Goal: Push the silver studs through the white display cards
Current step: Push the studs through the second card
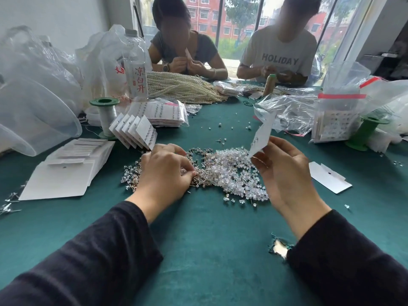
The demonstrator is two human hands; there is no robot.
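- Left hand (164, 171) is down on the silver studs (198, 160) piled mid-bench, fingers (187, 167) pressed together, pinching into the heap.
- Right hand (284, 173) is up at 2 o'clock from the pile, fingers pinching a white display card (262, 134) by its lower corner, tilted.
- Clear backs (238, 173) sit touching the studs on the 3 o'clock side.
- Blank cards (66, 171) are stacked at 9 o'clock on the green bench (209, 239).
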